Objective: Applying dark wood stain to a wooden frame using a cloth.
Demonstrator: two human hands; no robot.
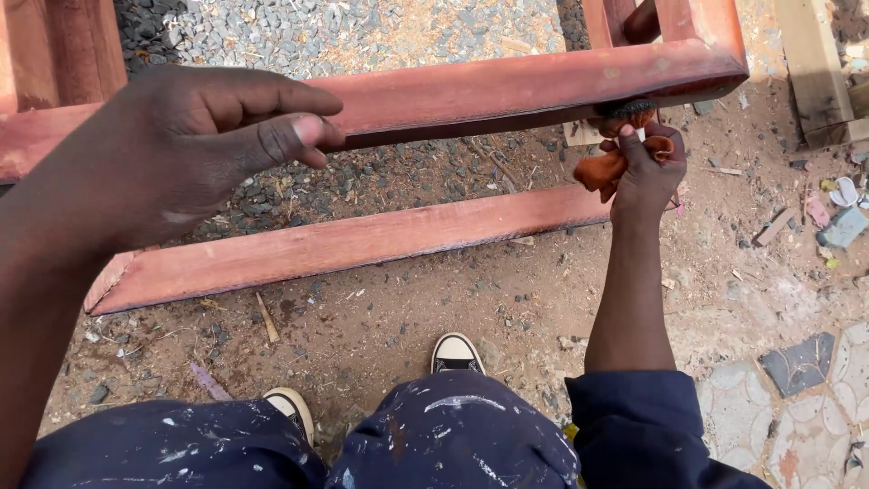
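Note:
A reddish-brown stained wooden frame stands on the ground, its upper rail (pixel 507 91) running across the view and a lower rail (pixel 362 240) beneath it. My left hand (pixel 195 149) rests on the upper rail at the left, fingers curled over its edge. My right hand (pixel 644 172) holds an orange-brown stained rag (pixel 605 168) pressed up against the underside of the upper rail near its right corner.
Grey gravel (pixel 362 32) lies behind the frame, bare dirt below it. A pale wooden plank (pixel 815 72) sits at the top right, with small scraps (pixel 842 213) nearby. Patterned paving (pixel 806 407) is at the lower right. My shoes (pixel 455 353) and paint-spattered trousers fill the bottom.

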